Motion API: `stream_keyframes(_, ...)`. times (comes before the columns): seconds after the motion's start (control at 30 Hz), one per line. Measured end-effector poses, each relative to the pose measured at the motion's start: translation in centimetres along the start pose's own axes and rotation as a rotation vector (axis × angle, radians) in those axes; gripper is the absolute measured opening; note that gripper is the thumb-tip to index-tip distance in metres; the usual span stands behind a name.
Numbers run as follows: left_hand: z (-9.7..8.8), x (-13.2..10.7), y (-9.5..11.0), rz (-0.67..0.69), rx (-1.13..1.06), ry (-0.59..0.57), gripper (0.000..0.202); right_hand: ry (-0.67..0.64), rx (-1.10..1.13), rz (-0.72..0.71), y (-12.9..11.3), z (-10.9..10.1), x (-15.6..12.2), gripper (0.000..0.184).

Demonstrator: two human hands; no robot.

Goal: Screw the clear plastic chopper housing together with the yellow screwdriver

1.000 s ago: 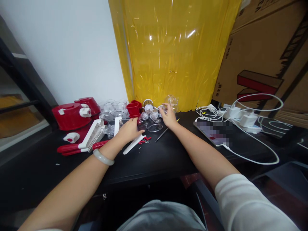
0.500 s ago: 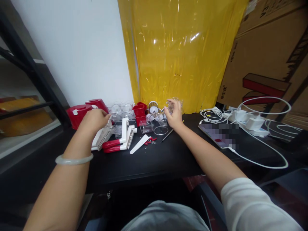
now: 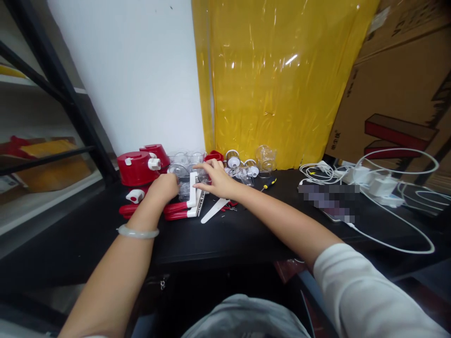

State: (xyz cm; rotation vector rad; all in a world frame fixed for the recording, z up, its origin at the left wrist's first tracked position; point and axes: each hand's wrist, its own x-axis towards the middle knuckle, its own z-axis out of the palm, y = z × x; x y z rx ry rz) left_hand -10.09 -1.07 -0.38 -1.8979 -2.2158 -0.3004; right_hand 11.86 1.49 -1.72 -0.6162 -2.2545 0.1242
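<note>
My left hand [image 3: 164,188] lies curled, knuckles up, on a heap of white and red plastic frame pieces [image 3: 185,209]; its fingertips are hidden. My right hand [image 3: 215,180] reaches left across the black table [image 3: 246,234], fingers stretched out over small clear plastic cups [image 3: 183,170] and a white upright bar [image 3: 193,188]. Just behind it sits a red square cup [image 3: 213,156]. A flat white stick [image 3: 214,211] lies below the right hand.
Two red round lidded pots [image 3: 137,168] stand at the left. A clear jar [image 3: 264,158], a screwdriver [image 3: 268,182], a blurred flat device [image 3: 327,202] and white chargers with cables [image 3: 380,185] lie to the right. Yellow plastic sheet [image 3: 275,80], cardboard box [image 3: 405,94] behind.
My right hand left the clear jar at the back and swung left to the clear cups. My left hand moved from the red pots to the white and red pieces. The view shifted left.
</note>
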Motion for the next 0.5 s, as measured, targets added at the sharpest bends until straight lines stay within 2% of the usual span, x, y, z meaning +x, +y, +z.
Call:
stream_keyframes(0.17,0.5,0.2,-0.1,0.052,-0.004,0.013,0.025,-0.053,0.104,0.155,0.0,1.1,2.5,0.067)
stream_keyframes(0.4,1.1,0.8,-1.0,0.029,-0.072,0.085,0.023,-0.097,0.271,0.387,0.4,1.7,5.4,0.076)
stream_keyframes(0.5,0.5,0.5,-1.1,0.017,-0.226,0.208,0.035,-0.105,0.293,0.402,0.2,2.1,6.2,0.078)
